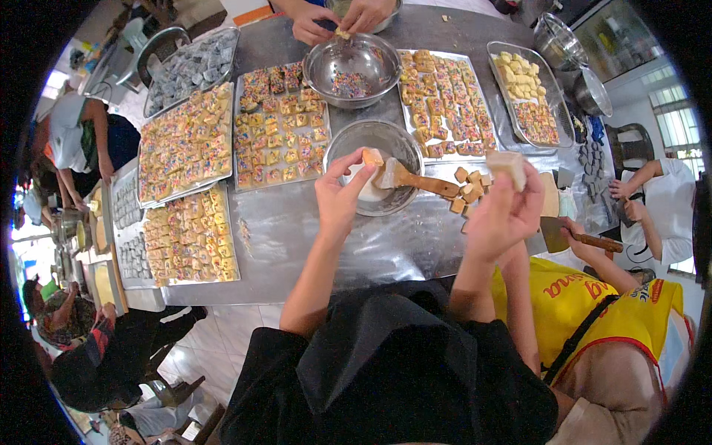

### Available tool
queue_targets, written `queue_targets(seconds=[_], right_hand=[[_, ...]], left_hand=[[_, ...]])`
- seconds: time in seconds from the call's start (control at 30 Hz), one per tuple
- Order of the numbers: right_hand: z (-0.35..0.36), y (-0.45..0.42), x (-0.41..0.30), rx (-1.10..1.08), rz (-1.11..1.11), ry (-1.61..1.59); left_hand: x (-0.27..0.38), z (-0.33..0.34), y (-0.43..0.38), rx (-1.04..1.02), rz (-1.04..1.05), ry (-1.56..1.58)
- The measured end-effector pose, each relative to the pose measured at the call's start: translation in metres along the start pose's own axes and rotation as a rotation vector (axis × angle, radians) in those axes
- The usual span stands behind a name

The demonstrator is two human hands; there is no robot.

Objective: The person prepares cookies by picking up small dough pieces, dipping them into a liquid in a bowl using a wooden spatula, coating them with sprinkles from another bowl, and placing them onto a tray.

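Observation:
Between the thumb and fingers of my left hand [340, 192] is a small tan cube [372, 157], held over the rim area of a metal bowl [410, 201]. White liquid [371, 190] lies in that bowl. A flat wooden-handled utensil [425, 182] rests across it, its broad end whitened. My right hand [500, 214], slightly blurred, grips a pale block [506, 166] to the right of the bowl. Loose tan cubes [471, 188] lie on the metal table beside this hand, which partly hides them.
Sprinkle-topped pieces fill a tray [327, 125] left of the bowls and another tray [489, 125] at right. Across the table, a person's hands [339, 19] work over a bowl of sprinkles [386, 61]. Close on my right, a person in yellow holds a wide blade [553, 233].

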State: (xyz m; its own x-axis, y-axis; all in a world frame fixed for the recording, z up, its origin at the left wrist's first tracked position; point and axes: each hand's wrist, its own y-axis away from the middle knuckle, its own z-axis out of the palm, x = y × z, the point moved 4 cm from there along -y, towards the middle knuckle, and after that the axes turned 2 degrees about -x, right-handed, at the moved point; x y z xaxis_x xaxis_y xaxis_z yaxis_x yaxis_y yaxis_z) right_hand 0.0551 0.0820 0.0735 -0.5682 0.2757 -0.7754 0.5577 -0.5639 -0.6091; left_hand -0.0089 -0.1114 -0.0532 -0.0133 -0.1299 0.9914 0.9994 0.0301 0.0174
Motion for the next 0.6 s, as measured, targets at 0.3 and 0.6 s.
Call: queue_targets(seconds=[0.3,0.6], right_hand=[[-0.174,0.073,0.196,-0.223,0.466,0.984],[-0.162,0.081,0.206,-0.431,0.423,1.0]], left_hand=[[0.011,0.006,0.001,-0.158,-0.056,0.345],[0.02,0.006,0.005,-0.299,0.025,0.434]])
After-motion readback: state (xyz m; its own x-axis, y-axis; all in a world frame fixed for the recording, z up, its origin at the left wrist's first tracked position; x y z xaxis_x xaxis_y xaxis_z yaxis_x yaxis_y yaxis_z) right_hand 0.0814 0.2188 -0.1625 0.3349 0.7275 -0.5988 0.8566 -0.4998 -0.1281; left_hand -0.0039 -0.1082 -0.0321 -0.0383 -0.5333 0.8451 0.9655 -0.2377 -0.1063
